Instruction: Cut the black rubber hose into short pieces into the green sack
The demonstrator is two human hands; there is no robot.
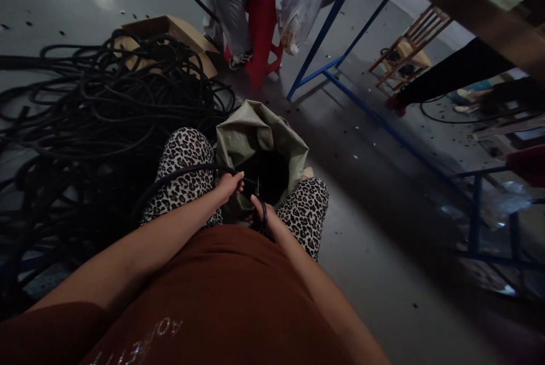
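My left hand [231, 184] is closed round a black rubber hose or cable [191, 168], which runs back over my left thigh. Close beside it, my right hand [263, 214] grips scissors [264, 218] with dark looped handles. Their thin blades point up and away from me, near the hose's end; whether they touch it I cannot tell. Both hands are over the near edge of a grey-green sack [293, 141] standing between my knees with its mouth folded wide. The inside of the sack is too dark to make out.
A big tangle of black hose [110, 104] covers the floor on my left, partly in a cardboard box [187, 36]. Ahead, a person sits on a red stool [259, 36]. A blue metal frame [327, 19] and a wooden chair [409, 47] stand to the right.
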